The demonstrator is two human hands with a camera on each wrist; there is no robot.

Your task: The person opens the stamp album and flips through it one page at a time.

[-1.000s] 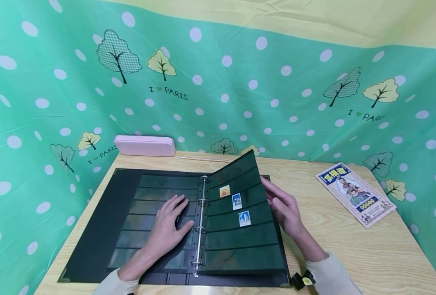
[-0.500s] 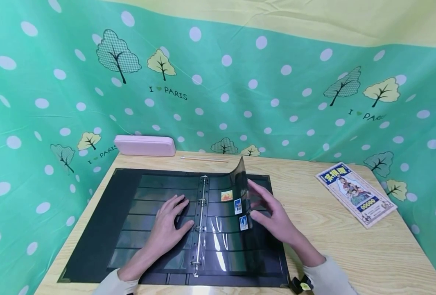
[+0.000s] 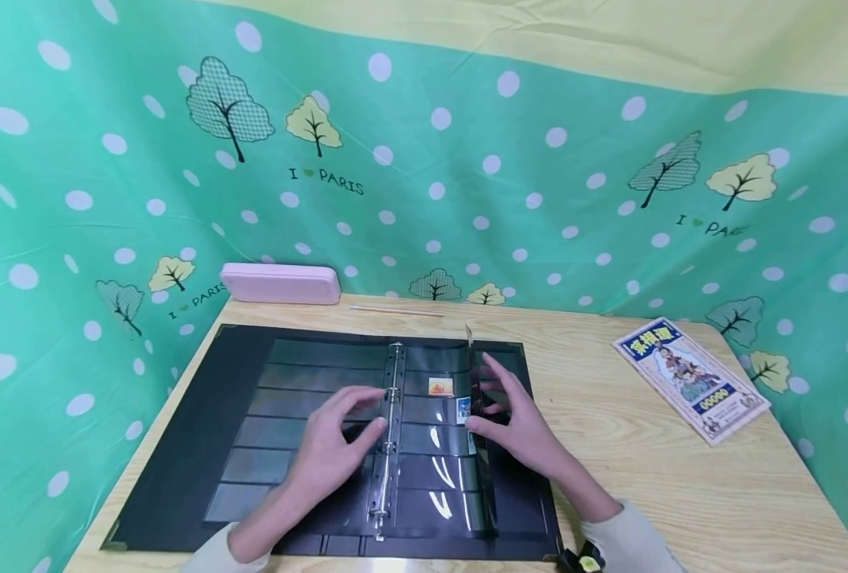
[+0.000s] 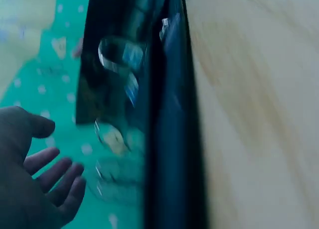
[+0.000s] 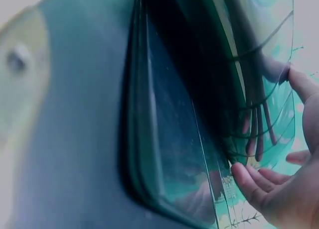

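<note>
A black stamp album [image 3: 173,446] lies spread out, with clear-strip pages either side of a metal ring spine [image 3: 392,414]. My right hand [image 3: 517,422] holds the outer edge of the right-hand stamp page [image 3: 431,477], thumb on the near face and fingers behind it; the page bows upward along that edge. On this page are an orange stamp [image 3: 440,387] and a blue stamp [image 3: 463,411], with a third mostly hidden at the thumb. Fingers loosely bent, my left hand [image 3: 330,438] hovers over the left page beside the rings, holding nothing. The left wrist view shows this hand [image 4: 45,174] apart from the album.
A pink case [image 3: 280,284] stands at the back left of the wooden table [image 3: 653,493], and a thin stick [image 3: 395,310] lies right of it. At the right lies a printed booklet [image 3: 692,380]. A patterned green curtain [image 3: 424,199] hangs behind and to the sides.
My right hand has moved left, bending the page edge over toward the rings. My left hand, earlier resting on the left page, has lifted and shifted slightly right.
</note>
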